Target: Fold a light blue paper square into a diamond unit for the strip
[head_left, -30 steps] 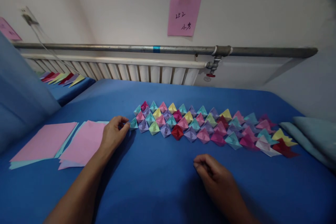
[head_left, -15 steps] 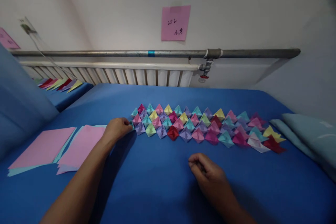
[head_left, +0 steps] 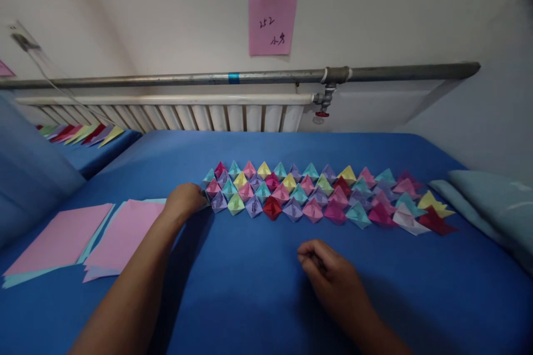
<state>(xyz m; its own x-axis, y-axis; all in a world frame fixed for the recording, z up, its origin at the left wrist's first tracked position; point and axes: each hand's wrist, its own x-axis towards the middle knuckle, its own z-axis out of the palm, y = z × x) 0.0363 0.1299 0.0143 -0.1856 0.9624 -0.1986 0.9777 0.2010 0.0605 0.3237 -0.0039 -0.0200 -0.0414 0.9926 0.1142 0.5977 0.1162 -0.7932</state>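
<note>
Several small folded paper boats (head_left: pixel 272 208) in many colours stand in close rows across the blue surface (head_left: pixel 250 277). At the left end of these rows, my left hand (head_left: pixel 185 202) pinches a teal paper boat (head_left: pixel 205 197), most of it hidden by the fingers. It sits right beside the purple boat (head_left: pixel 219 202) and pink boat (head_left: pixel 213 187) at that end. My right hand (head_left: pixel 331 272) rests in front of the rows with its fingers curled in and thumb against the forefinger. Nothing shows in it, and it touches none of the boats.
Two stacks of square paper, a left stack (head_left: pixel 58 236) and a right stack (head_left: pixel 125 233), lie at the left. Behind the surface are a radiator (head_left: pixel 216 116) and a metal pipe (head_left: pixel 166 80) with a valve (head_left: pixel 322 113). Pale green cloth (head_left: pixel 491 205) lies at the right.
The view has shifted slightly, so the wall note and pipe appear higher. My left hand stays at the rows' left end, the teal boat now more covered. My right hand has barely moved.
</note>
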